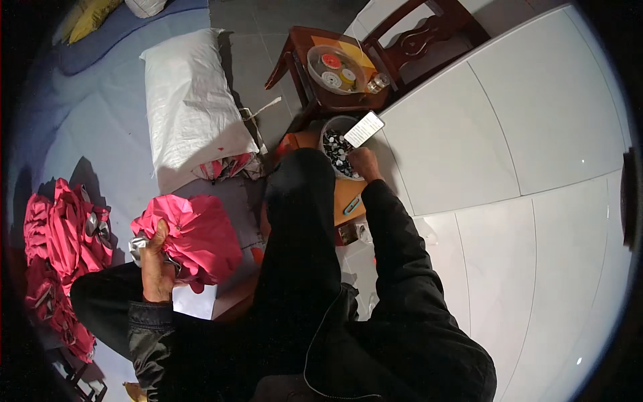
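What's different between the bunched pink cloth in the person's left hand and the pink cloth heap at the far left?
The bunched pink cloth is held in the left hand, while the pink cloth heap lies with no hand on it. The bunched pink cloth is compact and rounded; the pink cloth heap is longer and sprawling. Both are bright pink with silvery-grey patches.

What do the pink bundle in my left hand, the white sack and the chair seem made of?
Bundle: probably thin synthetic fabric, faintly glossy, from its sharp creases. Sack: likely woven plastic, satiny, given its stiff wrinkles. Chair: looks like varnished wood, from its reddish-brown sheen.
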A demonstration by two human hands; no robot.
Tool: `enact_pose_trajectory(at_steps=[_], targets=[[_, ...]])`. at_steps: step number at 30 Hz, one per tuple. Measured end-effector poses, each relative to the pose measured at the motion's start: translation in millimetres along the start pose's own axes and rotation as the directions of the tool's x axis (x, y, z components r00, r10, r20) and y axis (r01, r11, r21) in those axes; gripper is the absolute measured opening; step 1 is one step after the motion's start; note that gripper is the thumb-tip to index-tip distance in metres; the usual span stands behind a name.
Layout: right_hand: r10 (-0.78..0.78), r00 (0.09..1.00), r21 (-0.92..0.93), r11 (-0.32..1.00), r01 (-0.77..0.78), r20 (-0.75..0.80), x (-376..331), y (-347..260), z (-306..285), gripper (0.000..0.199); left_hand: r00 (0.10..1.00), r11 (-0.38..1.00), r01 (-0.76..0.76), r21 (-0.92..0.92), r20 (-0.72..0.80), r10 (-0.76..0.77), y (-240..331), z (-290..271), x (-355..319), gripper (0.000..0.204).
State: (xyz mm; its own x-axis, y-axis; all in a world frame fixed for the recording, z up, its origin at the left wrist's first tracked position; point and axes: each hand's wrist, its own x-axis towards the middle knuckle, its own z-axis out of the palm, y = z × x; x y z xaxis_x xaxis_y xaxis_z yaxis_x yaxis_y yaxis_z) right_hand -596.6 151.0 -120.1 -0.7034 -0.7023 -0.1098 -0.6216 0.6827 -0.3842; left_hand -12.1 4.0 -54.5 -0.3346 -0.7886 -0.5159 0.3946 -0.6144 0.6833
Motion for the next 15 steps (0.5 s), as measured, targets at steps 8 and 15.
enact_pose_trajectory(at_steps=[8, 15], targets=[[-0.302, 0.949, -0.21, 0.937, 0.279, -0.088, -3, 9, 41, 0.016, 0.994, 0.994, 0.11, -0.015, 0.028, -0.109, -3, -3, 5, 0.04], [-0.216, 0.974, -0.205, 0.959, 0.197, -0.075, 6, 7, 55, 0.015, 0.994, 0.994, 0.099, -0.036, 0.04, -0.097, -4, 0, 6, 0.042]])
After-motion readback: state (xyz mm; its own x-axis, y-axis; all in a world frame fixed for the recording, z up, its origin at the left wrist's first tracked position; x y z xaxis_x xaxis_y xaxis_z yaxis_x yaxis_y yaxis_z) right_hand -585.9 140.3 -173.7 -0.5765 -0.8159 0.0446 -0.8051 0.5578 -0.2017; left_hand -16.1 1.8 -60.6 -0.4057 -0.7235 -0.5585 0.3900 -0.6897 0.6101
